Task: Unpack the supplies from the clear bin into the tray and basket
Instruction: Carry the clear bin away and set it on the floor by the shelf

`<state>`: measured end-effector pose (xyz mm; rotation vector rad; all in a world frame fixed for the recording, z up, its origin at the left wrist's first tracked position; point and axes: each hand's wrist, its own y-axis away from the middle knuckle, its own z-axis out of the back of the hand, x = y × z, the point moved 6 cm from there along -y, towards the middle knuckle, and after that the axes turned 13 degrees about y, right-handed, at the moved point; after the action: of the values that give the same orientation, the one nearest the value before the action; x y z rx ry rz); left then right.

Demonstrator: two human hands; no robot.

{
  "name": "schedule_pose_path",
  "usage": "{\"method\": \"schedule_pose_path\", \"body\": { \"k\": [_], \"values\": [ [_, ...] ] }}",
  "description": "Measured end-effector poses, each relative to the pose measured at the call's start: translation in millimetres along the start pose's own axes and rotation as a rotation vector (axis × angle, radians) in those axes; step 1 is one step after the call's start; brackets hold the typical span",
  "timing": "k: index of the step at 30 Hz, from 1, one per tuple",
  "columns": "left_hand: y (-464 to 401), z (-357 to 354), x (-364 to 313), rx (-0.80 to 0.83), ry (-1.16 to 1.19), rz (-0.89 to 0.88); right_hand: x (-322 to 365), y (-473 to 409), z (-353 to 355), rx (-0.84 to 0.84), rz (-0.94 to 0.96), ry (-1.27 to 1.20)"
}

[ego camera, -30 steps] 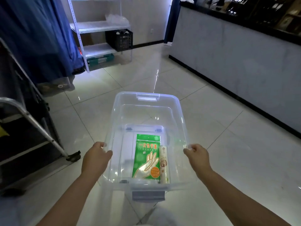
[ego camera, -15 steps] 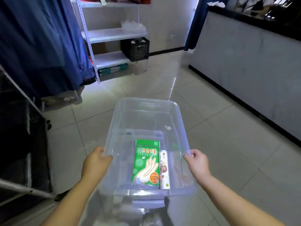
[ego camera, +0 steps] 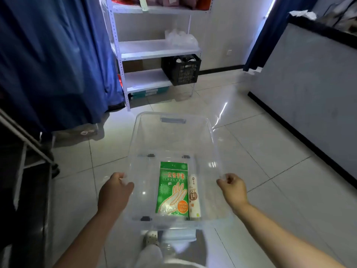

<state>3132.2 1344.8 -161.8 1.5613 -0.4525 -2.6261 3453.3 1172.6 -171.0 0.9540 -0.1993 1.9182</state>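
1. the clear bin (ego camera: pixel 173 136) is up off the floor (ego camera: pixel 270 151), carried level in front of the person, with a shoe (ego camera: pixel 151 237) showing under its near edge.
2. left hand (ego camera: pixel 114 194) is curled over the bin's left rim, fingers wrapped on the plastic, a firm carrying hold.
3. right hand (ego camera: pixel 232 188) is clamped on the right rim the same way, so both hands are busy with the bin and neither has a supply in it.
4. inside, 2 items lie flat on the bin's bottom at the near end: a green glove packet (ego camera: pixel 172 190) and, touching its right side, a white roll (ego camera: pixel 194 198) lying lengthwise.
5. the rest of the bin looks bare; through the clear walls only floor tile shows.
6. progress call: unpacking looks unstarted, or at least these 2 supplies are left to move; no tray is in sight.
7. a black crate (ego camera: pixel 181 69) sits on the lower level of the white shelf unit (ego camera: pixel 150 49) ahead; whether that is the basket meant, i cannot tell.
8. what's left, as i judge it: set the bin down near the tray and basket, free a hand, then lift out the packet and the roll 1 at a time.
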Motion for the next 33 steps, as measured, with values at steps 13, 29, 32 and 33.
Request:
{"method": "schedule_pose_path", "body": {
  "k": [13,29,32,33],
  "values": [
    [-279,-95,-149,0.023,-0.053,-0.054,143,-273,-27,-0.043,-0.033,0.04],
    [-546,-224,-285,-0.136,0.035,0.117,322,-648,-64,0.15,0.149,0.195],
    [-590,-229,-295,-0.185,0.052,0.16,355,-697,-88,0.18,0.178,0.216],
    [-608,-231,-297,-0.199,0.063,0.174,366,-716,-98,0.188,0.182,0.223]
  ]
}}
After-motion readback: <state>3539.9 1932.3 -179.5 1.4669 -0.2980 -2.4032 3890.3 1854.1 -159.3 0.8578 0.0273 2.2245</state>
